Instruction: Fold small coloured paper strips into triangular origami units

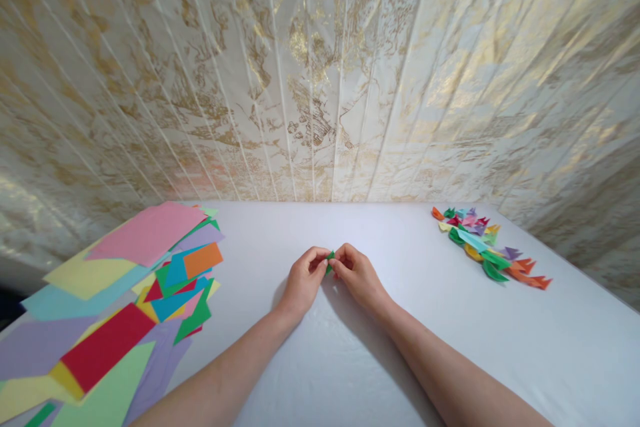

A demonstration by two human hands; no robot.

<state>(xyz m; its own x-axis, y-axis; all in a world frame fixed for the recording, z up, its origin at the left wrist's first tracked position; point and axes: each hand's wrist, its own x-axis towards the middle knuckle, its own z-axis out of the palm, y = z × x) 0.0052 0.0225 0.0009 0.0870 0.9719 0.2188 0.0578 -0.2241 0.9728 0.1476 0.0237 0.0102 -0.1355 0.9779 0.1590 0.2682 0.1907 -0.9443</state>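
A small piece of green folded paper (330,257) is pinched between my two hands, over the middle of the white table. My left hand (305,280) grips its left side with thumb and fingertips. From the right, my right hand (361,275) holds the same paper, fingers curled around it. Only a narrow bit of the green shows; the fingers cover the rest, so its full folded shape is hidden.
Many coloured paper sheets lie overlapping at the left, among them a pink sheet (155,230), a red sheet (107,347) and an orange piece (203,260). Small folded paper figures (470,240) sit in a cluster at the right. A gold-patterned curtain (310,80) hangs behind the table (400,233).
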